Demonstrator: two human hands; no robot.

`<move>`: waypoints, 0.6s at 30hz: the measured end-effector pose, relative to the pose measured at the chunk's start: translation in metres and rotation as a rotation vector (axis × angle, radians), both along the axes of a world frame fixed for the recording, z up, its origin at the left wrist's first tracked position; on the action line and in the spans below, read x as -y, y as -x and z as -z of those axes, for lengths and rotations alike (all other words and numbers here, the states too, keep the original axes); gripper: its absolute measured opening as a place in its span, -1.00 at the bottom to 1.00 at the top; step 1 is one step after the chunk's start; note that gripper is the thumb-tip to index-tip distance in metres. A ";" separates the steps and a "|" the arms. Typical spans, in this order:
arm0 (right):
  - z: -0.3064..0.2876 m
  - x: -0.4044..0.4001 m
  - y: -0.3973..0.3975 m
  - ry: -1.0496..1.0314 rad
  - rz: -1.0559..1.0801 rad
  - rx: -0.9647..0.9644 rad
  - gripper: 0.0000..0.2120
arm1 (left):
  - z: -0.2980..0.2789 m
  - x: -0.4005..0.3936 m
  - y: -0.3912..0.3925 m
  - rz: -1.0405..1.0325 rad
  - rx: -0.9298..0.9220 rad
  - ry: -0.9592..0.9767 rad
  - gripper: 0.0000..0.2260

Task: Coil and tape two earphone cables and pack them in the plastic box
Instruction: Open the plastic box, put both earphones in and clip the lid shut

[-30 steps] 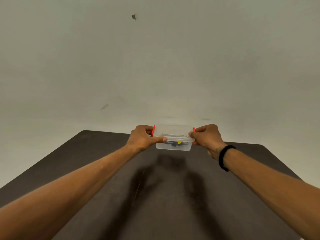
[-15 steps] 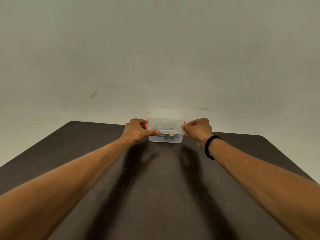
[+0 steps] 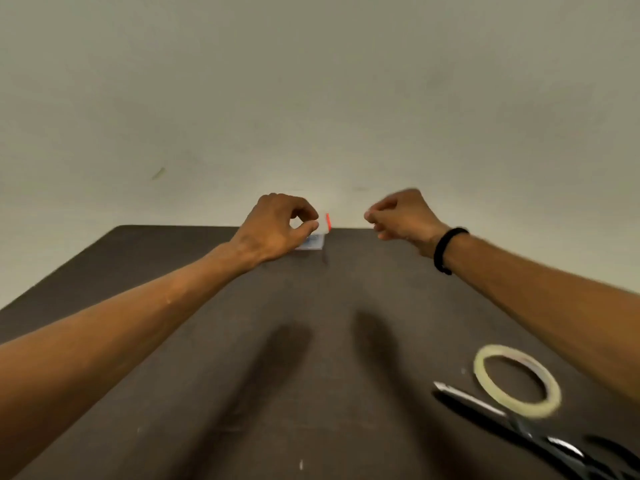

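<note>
The clear plastic box (image 3: pixel 318 240) with a red side clip (image 3: pixel 328 220) sits at the far edge of the dark table (image 3: pixel 242 358). Most of it is hidden behind my left hand (image 3: pixel 277 227), whose thumb and fingers pinch its left end. What lies inside the box is too blurred and too covered to make out. My right hand (image 3: pixel 398 216) hovers to the right of the box, apart from it, its fingers curled around nothing. A black band circles that wrist.
A roll of clear tape (image 3: pixel 516 381) lies flat at the near right of the table. Black-handled scissors (image 3: pixel 519 424) lie just in front of the tape, blades pointing left. A plain wall (image 3: pixel 311 98) rises behind the table's far edge.
The box has gone from held between both hands to resting at the table's far edge. My right hand has let go and moved right. The view has tilted down.
</note>
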State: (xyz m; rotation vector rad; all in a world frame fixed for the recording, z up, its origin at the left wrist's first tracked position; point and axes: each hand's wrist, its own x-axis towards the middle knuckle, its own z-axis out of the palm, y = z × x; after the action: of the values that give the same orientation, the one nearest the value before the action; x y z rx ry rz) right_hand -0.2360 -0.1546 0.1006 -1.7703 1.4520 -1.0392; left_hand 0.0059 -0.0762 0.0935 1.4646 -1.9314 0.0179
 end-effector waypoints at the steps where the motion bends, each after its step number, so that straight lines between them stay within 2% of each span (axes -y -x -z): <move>1: -0.004 -0.017 0.015 0.008 -0.024 -0.021 -0.86 | -0.003 -0.014 0.015 0.058 0.031 -0.027 -0.84; 4: -0.015 -0.066 0.058 0.068 -0.103 -0.131 -0.86 | -0.004 -0.057 0.059 0.228 0.081 -0.149 -0.79; 7: -0.018 -0.119 0.109 0.109 -0.176 -0.295 -0.86 | 0.007 -0.094 0.111 0.335 0.092 -0.267 -0.63; 12: -0.009 -0.194 0.184 0.105 -0.189 -0.566 -0.80 | 0.049 -0.132 0.184 0.371 0.110 -0.464 -0.23; 16: 0.008 -0.242 0.223 -0.056 -0.236 -0.667 -0.64 | 0.073 -0.137 0.224 0.342 -0.023 -0.473 -0.11; 18: 0.018 -0.254 0.234 -0.067 -0.241 -0.748 -0.56 | 0.077 -0.134 0.235 0.320 -0.072 -0.486 -0.03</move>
State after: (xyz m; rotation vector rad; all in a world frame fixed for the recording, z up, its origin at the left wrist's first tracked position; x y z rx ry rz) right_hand -0.4697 0.0994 0.0821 -2.3409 1.5888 -0.1867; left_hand -0.2288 0.0576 0.0167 1.3998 -2.1830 -0.6821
